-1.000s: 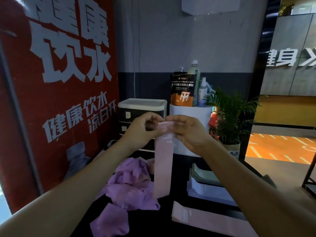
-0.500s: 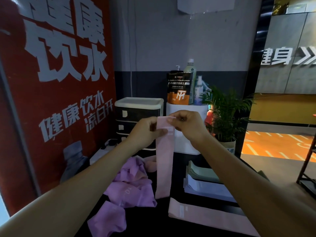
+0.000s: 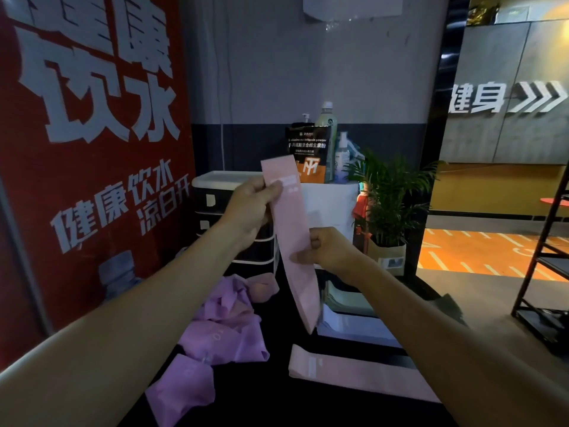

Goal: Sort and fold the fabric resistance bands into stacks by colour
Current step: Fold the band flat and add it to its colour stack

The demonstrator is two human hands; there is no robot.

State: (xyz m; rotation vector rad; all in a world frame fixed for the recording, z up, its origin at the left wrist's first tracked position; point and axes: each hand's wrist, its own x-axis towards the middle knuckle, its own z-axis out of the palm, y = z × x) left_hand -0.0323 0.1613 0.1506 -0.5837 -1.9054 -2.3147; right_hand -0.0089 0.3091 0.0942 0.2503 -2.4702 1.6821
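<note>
Both bare arms stretched out in front, left hand (image 3: 246, 211) up high with thumb and fingers pinching the top part of the pink band (image 3: 292, 232), right hand (image 3: 331, 249) lower down with curled fingers pinching its middle from the other side.

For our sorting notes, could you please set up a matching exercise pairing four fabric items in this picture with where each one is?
Items:
1. long pale pink fabric band
2. flat pale pink fabric band
3. crumpled purple fabric bands
4. folded light grey-blue fabric stack

Places:
A. heaped at table's left
B. held up by both hands
C. lying nearest, right of centre
D. behind the flat band

Pairs: 1-B, 2-C, 3-A, 4-D
</note>
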